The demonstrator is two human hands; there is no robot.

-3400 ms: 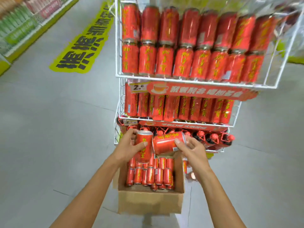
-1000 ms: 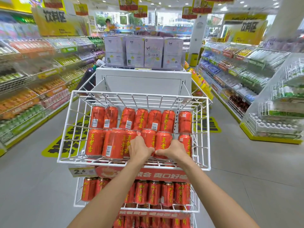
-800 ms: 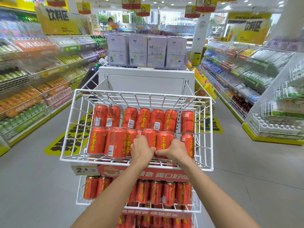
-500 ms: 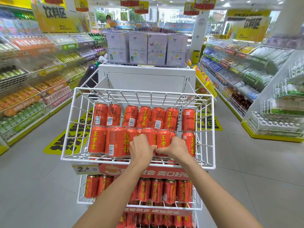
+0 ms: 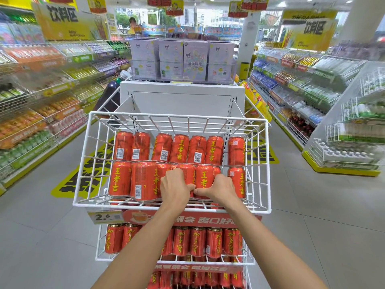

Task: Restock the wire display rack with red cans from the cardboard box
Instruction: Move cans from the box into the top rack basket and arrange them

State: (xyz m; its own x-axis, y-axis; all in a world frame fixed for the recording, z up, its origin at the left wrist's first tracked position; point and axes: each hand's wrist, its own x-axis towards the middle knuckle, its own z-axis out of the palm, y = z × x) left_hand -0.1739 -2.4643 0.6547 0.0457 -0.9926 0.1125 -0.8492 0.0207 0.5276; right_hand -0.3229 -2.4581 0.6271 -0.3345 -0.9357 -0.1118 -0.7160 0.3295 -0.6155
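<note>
The left hand (image 5: 176,189) and right hand (image 5: 219,189) are gripping red cans (image 5: 205,175) mid-body (stiff, slick, probably weighty) on the rack (image 5: 173,207).

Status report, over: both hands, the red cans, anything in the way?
Left hand grips a front-row can; right hand grips the next can. Both upright in top wire basket. Nothing in the way; cardboard box unseen.

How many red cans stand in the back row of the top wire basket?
7 cans, side by side: the first at the far left, then the second, third, fourth, fifth, sixth, and the seventh at the far right. None there seems hidden.
</note>
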